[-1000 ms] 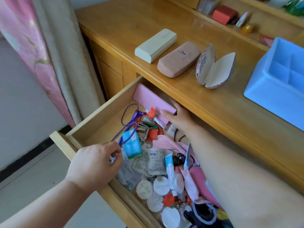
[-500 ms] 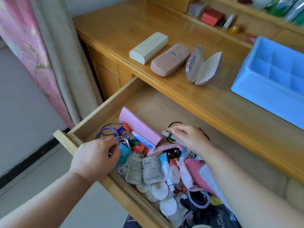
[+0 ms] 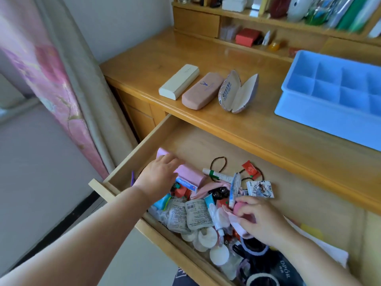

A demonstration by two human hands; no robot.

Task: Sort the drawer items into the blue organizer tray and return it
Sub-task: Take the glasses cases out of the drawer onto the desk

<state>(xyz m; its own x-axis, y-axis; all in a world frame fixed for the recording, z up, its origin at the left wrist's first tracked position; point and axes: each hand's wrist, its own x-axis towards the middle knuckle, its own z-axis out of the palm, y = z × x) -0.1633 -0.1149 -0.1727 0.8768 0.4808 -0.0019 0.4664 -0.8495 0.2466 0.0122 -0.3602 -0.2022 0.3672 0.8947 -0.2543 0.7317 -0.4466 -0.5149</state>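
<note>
The wooden drawer [image 3: 132,159] stands pulled out, holding a heap of small items: tubes, sachets, round white pads, bead bracelets, hair ties. My left hand [image 3: 158,176] lies over the long pink case [image 3: 189,175] at the drawer's back left, fingers spread and touching it. My right hand [image 3: 259,219] pinches a pink egg-shaped sponge [image 3: 239,208] above the pile, with pale pink cloth under the fingers. The blue organizer tray [image 3: 309,118], divided into several compartments, sits on the desk top at the right.
On the desk [image 3: 206,54] lie a cream case [image 3: 178,81], a closed pink glasses case [image 3: 203,90] and an open glasses case [image 3: 237,91]. Shelves with boxes and bottles rise behind. A curtain [image 3: 53,79] hangs at the left. Papers lie in the drawer's right part.
The drawer has come further out. My left hand left the drawer front and reached in onto the pink case. My right hand drew back toward me and picked up the pink sponge.
</note>
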